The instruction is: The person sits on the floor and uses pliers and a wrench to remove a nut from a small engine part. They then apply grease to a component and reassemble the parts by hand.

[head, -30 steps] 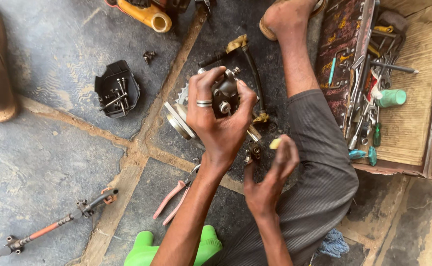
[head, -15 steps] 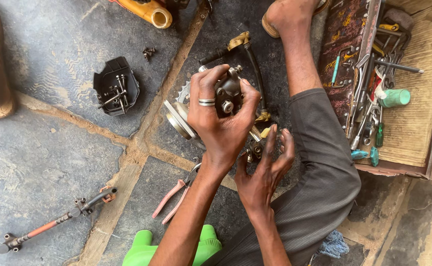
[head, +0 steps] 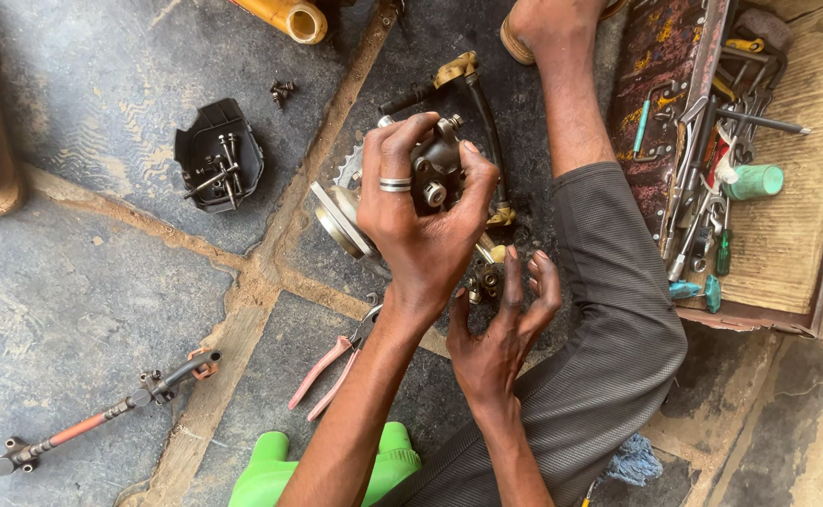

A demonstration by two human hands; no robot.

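While the left hand (head: pixel 421 225) clamps around a dark metal engine part (head: pixel 438 169) at upper centre of the frame, fingers curl over its top and thumb side, lifting it off the stone floor (head: pixel 83 282) so the underside is reachable. The right hand (head: pixel 501 333) sits just below it, palm up, fingers loosely spread and half open; small brass-coloured bits (head: pixel 487 277) show near its fingertips, but I cannot tell if it grips any.

The part is grimy dark grey, blocky, with 1 shiny round bolt head facing the camera and a black hose (head: pixel 487 122) looping off its right side to a brass fitting (head: pixel 457 68). A round silver disc (head: pixel 336 221) with a toothed edge sticks out left of the hand, likely attached.

Loose pieces stay within reach: a black plastic cover (head: pixel 219 155) holding screws at upper left, pink-handled pliers (head: pixel 332 371) below centre, a long rod (head: pixel 102 413) with an orange section at lower left. An open toolbox (head: pixel 787 235) with wrenches and screwdrivers sits at right, beside the bent knee (head: pixel 609 310). A yellow pipe (head: pixel 285 14) is at top edge, green plastic (head: pixel 271 469) at bottom.
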